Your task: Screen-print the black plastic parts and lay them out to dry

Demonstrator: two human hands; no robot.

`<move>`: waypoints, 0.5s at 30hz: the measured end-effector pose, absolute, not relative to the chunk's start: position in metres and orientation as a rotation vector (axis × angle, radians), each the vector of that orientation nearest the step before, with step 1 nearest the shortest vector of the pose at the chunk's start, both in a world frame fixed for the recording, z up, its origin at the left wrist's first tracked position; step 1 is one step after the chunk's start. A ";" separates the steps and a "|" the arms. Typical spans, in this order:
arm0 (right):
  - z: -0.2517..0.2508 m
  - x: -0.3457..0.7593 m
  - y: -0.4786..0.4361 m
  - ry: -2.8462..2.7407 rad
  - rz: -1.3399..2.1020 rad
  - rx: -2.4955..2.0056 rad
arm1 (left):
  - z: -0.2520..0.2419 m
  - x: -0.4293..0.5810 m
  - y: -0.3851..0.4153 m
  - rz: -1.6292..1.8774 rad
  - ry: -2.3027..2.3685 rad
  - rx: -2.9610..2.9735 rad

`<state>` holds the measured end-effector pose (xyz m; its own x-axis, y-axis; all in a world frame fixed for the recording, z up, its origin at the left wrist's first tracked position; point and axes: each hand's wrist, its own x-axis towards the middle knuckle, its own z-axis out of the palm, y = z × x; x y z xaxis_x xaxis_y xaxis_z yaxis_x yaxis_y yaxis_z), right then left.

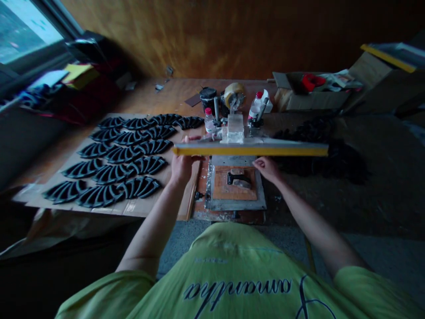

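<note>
A screen-printing frame [252, 151] with a yellow front edge is raised above the work board, seen nearly edge-on. My left hand [182, 166] grips its left end, with fingers both above and below the edge. Just under the frame, right of centre, my right hand [266, 168] has its fingers curled together; what they hold, if anything, is hidden. Below, a brown wooden jig [221, 188] is fixed on a grey base plate [239, 204]. A small black curved piece [241, 178] lies in the jig between both hands.
Rows of black curved pieces [108, 160] cover a cardboard sheet [66, 170] on the left. A dark pile of pieces [335, 155] lies right. Behind the frame stand red-capped bottles [255, 108], a black tub [208, 99] and a tape roll [234, 91]. An open carton [312, 99] is back right.
</note>
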<state>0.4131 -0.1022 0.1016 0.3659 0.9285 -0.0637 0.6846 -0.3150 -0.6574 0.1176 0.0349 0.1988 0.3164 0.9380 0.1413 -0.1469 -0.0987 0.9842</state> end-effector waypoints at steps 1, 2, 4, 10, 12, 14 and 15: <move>0.088 0.396 -0.106 -1.457 0.586 -2.095 | 0.207 0.124 0.044 1.114 0.789 1.356; 0.076 0.380 -0.109 -1.529 0.524 -2.105 | 0.213 0.130 0.051 1.117 0.776 1.368; 0.059 0.354 -0.112 -1.681 0.340 -2.137 | 0.219 0.138 0.060 1.145 0.773 1.362; 0.056 0.332 -0.104 -1.642 0.194 -2.317 | 0.157 0.132 -0.007 0.751 0.940 1.150; 0.061 0.318 -0.104 -1.571 0.146 -2.287 | 0.126 0.131 -0.045 0.256 0.995 1.075; 0.064 0.297 -0.107 -1.625 0.128 -2.187 | 0.101 0.134 -0.072 0.210 0.984 0.979; 0.065 0.287 -0.110 -1.695 0.151 -2.117 | 0.092 0.136 -0.078 0.254 0.976 0.941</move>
